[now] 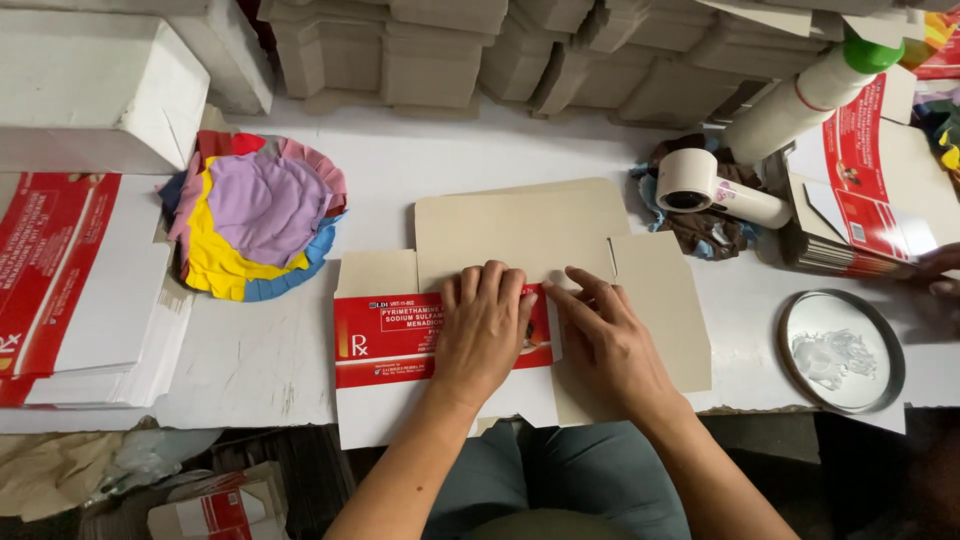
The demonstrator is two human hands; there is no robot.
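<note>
A flat, unfolded carton blank, beige on its inner side with a red-and-white printed panel folded over it, lies at the near edge of the white table. My left hand presses flat on the red printed panel, fingers spread a little. My right hand rests beside it, fingertips on the edge of that folded panel, over the beige flap on the right. Neither hand grips anything.
A stack of flat red-and-white cartons lies at the left, with a pile of coloured cloth pieces behind it. A round metal lid, a white tube-shaped tool, a green-capped bottle and more cartons sit at the right. Folded boxes line the back.
</note>
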